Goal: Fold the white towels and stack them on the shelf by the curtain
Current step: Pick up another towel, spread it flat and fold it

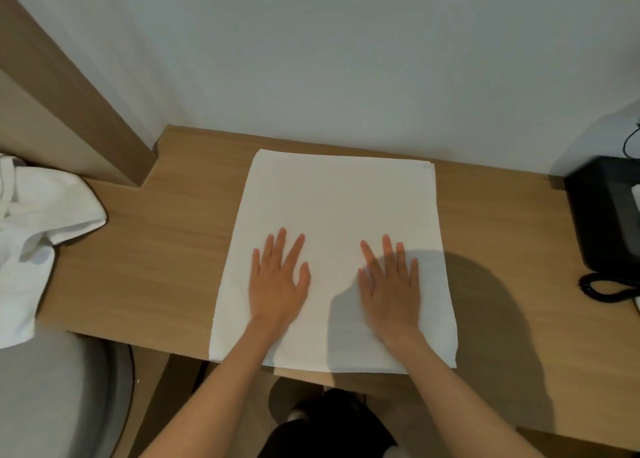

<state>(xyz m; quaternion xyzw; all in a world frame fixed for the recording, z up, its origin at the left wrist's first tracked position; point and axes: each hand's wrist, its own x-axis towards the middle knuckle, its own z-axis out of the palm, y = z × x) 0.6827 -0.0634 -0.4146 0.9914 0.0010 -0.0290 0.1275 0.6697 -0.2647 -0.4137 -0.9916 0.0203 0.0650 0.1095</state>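
Flat white rectangular towel (pixel 341 215) lies spread on the light wood-grain table (pixel 152 260), folded at least once: layered edges show at the far right corner. Far edge sits near the pale wall (pixel 346 59); near edge overhangs the table's front edge slightly.

Both hands palm-down on the towel's near half, fingers straight and splayed, gripping nothing. Left hand (pixel 278 277) left of centre, right hand (pixel 391 284) right of centre, clear gap of bare towel between them. Right hand partly in shadow.

Crumpled white cloth pile (pixel 38 215) at the table's left end, well apart from the flat towel, part hanging over the edge. Can't tell if it's one towel or several.

Black boxy device (pixel 606 215) on the table's right end, coiled black cord (pixel 602 289) in front of it.
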